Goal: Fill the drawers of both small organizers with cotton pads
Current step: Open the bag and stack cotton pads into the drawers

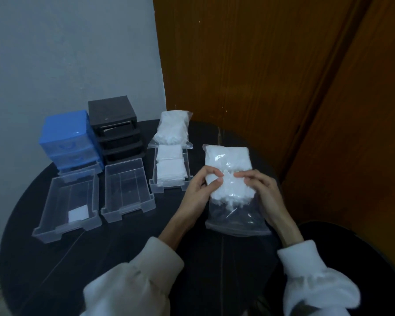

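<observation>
A clear plastic bag of cotton pads (228, 165) lies on the round black table (128, 242). My left hand (198, 192) pinches its left side and my right hand (262, 192) pinches its right side. A blue organizer (66, 137) and a black organizer (114, 126) stand at the back left. Three clear drawers lie pulled out: the left drawer (69, 204) holds one white pad, the middle drawer (128, 190) holds nothing, the right drawer (170, 169) is packed with pads. A second bag of pads (172, 128) lies behind it.
A pale wall rises behind the organizers and a brown wooden door (260, 76) stands to the right of the table. A dark round seat (351, 258) shows at the lower right. My white sleeves (132, 286) cover the near edge.
</observation>
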